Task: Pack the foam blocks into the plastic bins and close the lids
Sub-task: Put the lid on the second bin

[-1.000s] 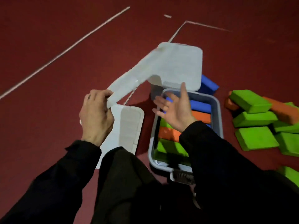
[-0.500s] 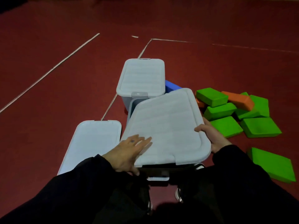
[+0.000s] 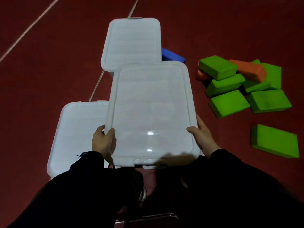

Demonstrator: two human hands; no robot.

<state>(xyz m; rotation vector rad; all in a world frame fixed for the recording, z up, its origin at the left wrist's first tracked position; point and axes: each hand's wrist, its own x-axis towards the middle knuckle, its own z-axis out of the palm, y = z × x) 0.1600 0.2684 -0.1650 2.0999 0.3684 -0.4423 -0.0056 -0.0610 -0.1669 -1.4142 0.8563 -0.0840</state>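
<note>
A white plastic lid (image 3: 151,111) lies flat over the near bin, hiding the bin and the blocks inside. My left hand (image 3: 102,142) grips the lid's near left edge, thumb on top. My right hand (image 3: 201,137) holds the near right edge the same way. A second bin with its lid on (image 3: 131,41) stands just behind. Loose green foam blocks (image 3: 228,103) and orange foam blocks (image 3: 248,69) are heaped on the floor to the right. One more green block (image 3: 274,140) lies nearer me, and a blue block (image 3: 172,56) pokes out behind the far bin.
A third white lid (image 3: 77,129) lies on the red floor at the left, partly under the near lid. White floor lines (image 3: 24,33) run away at the upper left. My dark sleeves and legs fill the bottom of the view.
The lid, tilted half a second ago, now lies level over the bin. Both hands slid to its near corners and closed on the edges. The view tipped down and closer.
</note>
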